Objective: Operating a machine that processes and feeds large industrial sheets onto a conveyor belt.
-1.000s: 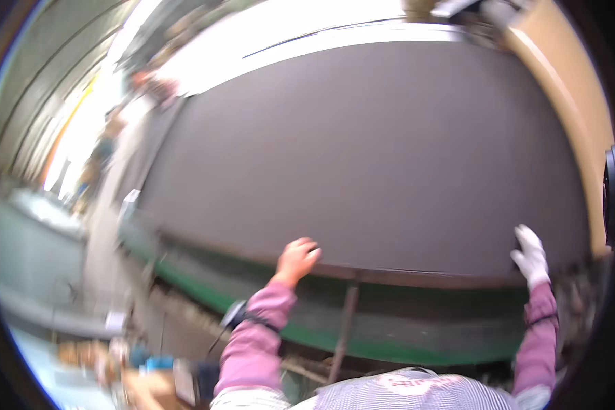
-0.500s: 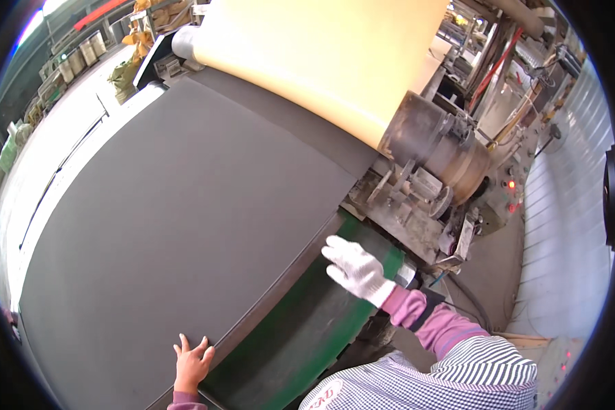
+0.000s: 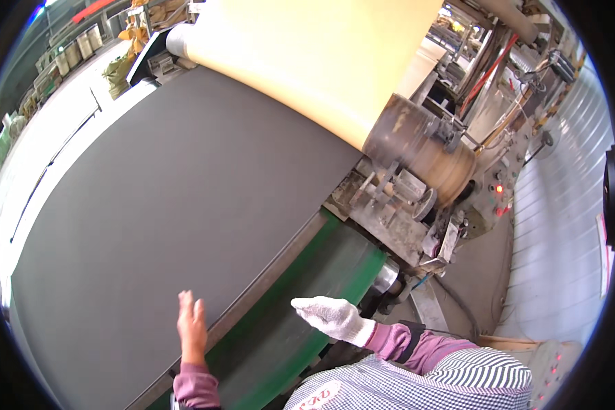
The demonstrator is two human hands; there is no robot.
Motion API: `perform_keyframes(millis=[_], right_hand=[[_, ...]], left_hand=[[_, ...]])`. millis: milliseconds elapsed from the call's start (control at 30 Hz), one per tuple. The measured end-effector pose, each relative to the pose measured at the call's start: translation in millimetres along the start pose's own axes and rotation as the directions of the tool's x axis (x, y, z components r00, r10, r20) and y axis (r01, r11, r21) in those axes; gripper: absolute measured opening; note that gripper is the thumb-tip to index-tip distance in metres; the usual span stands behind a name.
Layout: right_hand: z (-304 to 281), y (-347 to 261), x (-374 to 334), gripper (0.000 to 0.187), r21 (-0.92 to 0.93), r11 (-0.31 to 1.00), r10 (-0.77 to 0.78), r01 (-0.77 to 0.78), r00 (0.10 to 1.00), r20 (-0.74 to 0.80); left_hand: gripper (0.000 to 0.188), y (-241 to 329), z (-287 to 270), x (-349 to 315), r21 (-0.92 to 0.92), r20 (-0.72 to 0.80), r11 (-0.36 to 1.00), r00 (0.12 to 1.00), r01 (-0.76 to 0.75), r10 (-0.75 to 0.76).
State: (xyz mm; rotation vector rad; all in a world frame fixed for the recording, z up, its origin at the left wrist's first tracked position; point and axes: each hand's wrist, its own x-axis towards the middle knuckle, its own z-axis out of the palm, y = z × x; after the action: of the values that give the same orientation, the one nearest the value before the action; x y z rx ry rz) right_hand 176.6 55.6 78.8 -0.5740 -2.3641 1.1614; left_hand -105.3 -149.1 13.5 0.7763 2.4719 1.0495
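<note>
A wide dark grey sheet (image 3: 157,198) covers the surface before me, running up to a large roll wrapped in pale yellow-orange material (image 3: 301,61). My left hand (image 3: 192,326), bare, is over the sheet near its right edge, fingers stretched and held upward with nothing in them. Whether it touches the sheet, I cannot tell. In a white knitted glove, my right hand (image 3: 329,318) hovers over the green-edged dark belt (image 3: 280,304). Its fingers point left, extended and close together, and no object shows in it.
A worn metal drum (image 3: 417,140) and bracketed machine parts (image 3: 396,205) stand at the sheet's far right corner. Beyond them is a panel with a lit red lamp (image 3: 499,189). A corrugated pale wall (image 3: 553,198) rises at the right. Sacks (image 3: 119,74) lie at far left.
My left hand has lifted from the sheet's edge and moved farther up. My right hand has drawn back left and nearer me. The line across the sheet near the roll no longer shows.
</note>
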Motion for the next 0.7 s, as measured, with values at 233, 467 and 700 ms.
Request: perform_keyframes(millis=[233,467,700], right_hand=[[-3,-4,-13,0.028,0.044,0.932,0.342,-0.360,0.913,0.223],[1,-9,-22,0.032,-0.031,0.939,0.330,-0.343,0.870,0.366],[22,-7,-37,0.019,0.314,0.857,0.355,-0.409,0.910,0.215]], left_hand=[[0.029,-178,-144,-125,0.561,-0.416,0.643,0.849,0.522,-0.326],[0.028,-90,-98,-108,0.480,-0.396,0.846,0.918,0.231,-0.026],[0.046,-13,-26,-80,0.593,-0.367,0.804,0.902,0.038,0.228]])
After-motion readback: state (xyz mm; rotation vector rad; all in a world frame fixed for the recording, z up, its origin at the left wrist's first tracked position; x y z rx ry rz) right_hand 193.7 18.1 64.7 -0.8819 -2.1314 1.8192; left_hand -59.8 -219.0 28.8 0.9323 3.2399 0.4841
